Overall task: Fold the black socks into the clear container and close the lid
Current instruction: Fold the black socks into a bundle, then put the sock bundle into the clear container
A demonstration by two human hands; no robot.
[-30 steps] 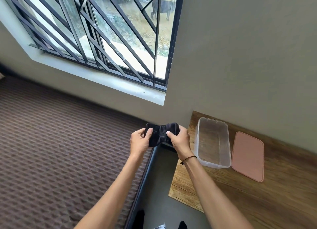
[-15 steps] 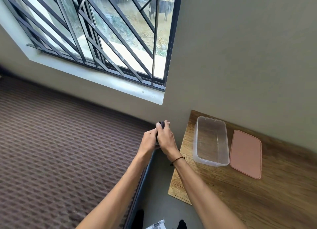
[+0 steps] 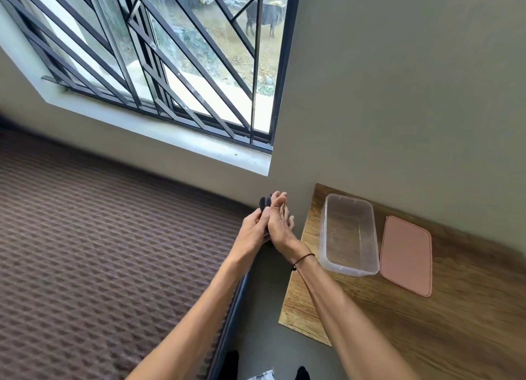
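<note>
The black socks (image 3: 264,203) are folded small and pressed between my palms, with only a dark edge showing above my fingers. My left hand (image 3: 254,225) and my right hand (image 3: 280,223) are clasped together on them, in the air left of the table. The clear container (image 3: 349,235) stands open and empty on the wooden table (image 3: 427,317), just right of my hands. Its pink lid (image 3: 406,255) lies flat beside it on the right.
A bed with a brown quilted cover (image 3: 108,251) fills the left. A narrow floor gap (image 3: 262,308) runs between bed and table. A barred window (image 3: 159,55) and a grey wall (image 3: 412,94) are behind.
The socks were held stretched wide between both hands; my hands have come together, folding the socks between the palms. The view has shifted slightly.
</note>
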